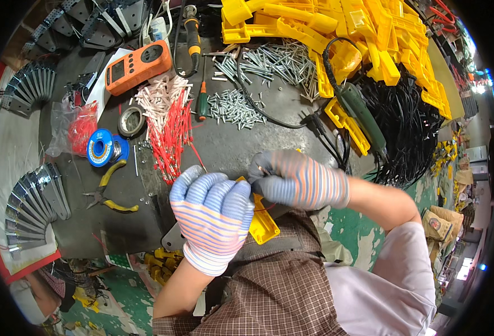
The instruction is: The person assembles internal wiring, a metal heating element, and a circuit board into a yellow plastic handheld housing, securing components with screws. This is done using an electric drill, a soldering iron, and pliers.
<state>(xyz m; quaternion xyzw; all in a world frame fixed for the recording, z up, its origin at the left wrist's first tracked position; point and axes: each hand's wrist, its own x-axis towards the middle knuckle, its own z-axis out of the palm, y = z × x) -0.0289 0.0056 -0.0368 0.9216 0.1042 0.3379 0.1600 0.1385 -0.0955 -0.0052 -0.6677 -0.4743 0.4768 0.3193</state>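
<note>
Both my hands wear striped knit gloves and meet at the near edge of the dark workbench. My left hand (213,215) is closed, its fingers curled against a yellow plastic housing (265,228) that shows between and below the hands. My right hand (300,180) comes in from the right with its fingers pinched beside the left fingertips. Whatever those fingers pinch is too small and hidden to name. A thin red wire shows at the housing. Just beyond my left hand lies a bundle of red wires (167,148) with pale sleeved ends.
Screws (235,109) and longer bolts (280,61) lie mid-bench. Yellow housings (370,33) and black cables (404,126) heap at right, near a dark-green corded tool (362,115). Leftward are an orange meter (138,67), solder spool (104,148), yellow-handled pliers (109,187) and green screwdriver (202,101).
</note>
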